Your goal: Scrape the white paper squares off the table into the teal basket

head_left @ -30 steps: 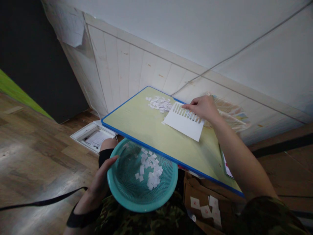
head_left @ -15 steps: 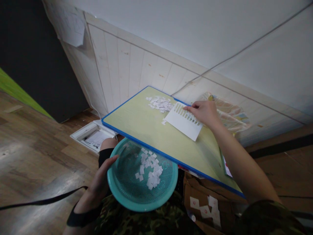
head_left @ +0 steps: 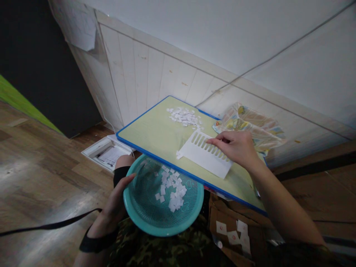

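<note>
Firstly, right hand: forearm entering from the lower right and slanting up and leftward, palm turned down, fingers curled. Grip narrow, thumb and fingers pinched on the slotted side of one slotted white card. Card location: tilted on the yellow, blue-edged worktop, a few loose scraps at its left end, a heap of white pieces just beyond.

Left hand: forearm rising from the bottom edge, thumb laid over the rim of one turquoise mesh basket, grip closed on that rim. Basket location: over the person's lap, below the near edge of the worktop; contents, small white squares.

Markings: white cards in a cardboard box, each of the clearer ones bearing a red mark, wording unreadable. Printed sheet in an open white box on the floor, text too small to read.

Hidden or unclear: left fingers, behind the basket wall; right fingertips, partly behind the thumb; basket's far rim, under the worktop; patterned cloth, partly behind the right hand; cardboard box interior, dim.
</note>
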`<state>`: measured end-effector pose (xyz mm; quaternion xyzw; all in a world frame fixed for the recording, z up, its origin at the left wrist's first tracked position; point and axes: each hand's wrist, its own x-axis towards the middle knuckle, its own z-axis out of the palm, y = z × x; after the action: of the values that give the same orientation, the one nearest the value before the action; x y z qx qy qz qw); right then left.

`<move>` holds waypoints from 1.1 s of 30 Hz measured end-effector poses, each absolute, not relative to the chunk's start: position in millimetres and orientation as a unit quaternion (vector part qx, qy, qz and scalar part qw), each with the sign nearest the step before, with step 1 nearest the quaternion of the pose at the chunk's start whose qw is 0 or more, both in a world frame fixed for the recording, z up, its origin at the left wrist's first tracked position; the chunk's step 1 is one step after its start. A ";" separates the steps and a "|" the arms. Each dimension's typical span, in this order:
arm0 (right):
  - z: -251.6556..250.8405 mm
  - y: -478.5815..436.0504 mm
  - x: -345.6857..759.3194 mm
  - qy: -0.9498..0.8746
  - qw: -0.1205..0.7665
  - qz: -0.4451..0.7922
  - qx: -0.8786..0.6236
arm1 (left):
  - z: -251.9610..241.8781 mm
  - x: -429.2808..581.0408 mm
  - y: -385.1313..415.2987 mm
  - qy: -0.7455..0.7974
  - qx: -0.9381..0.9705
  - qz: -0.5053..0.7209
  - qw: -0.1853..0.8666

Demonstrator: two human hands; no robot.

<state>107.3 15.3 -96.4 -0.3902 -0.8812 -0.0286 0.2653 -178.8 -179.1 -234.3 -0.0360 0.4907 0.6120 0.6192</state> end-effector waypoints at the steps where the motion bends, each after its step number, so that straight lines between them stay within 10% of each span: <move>1: -97.2 10.2 108.2 -0.885 0.277 -0.024 -0.373 | -235.4 -179.1 -179.1 0.488 -0.031 0.612 0.622; 33: -98.8 -6.8 117.2 -0.870 0.323 -0.019 -0.372 | -248.9 -182.8 -184.6 0.461 0.025 0.630 0.625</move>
<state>117.2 -6.8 -98.8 -0.3721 -0.8699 -0.0192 0.3231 -182.8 -184.6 -248.9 0.0250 0.4607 0.6297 0.6250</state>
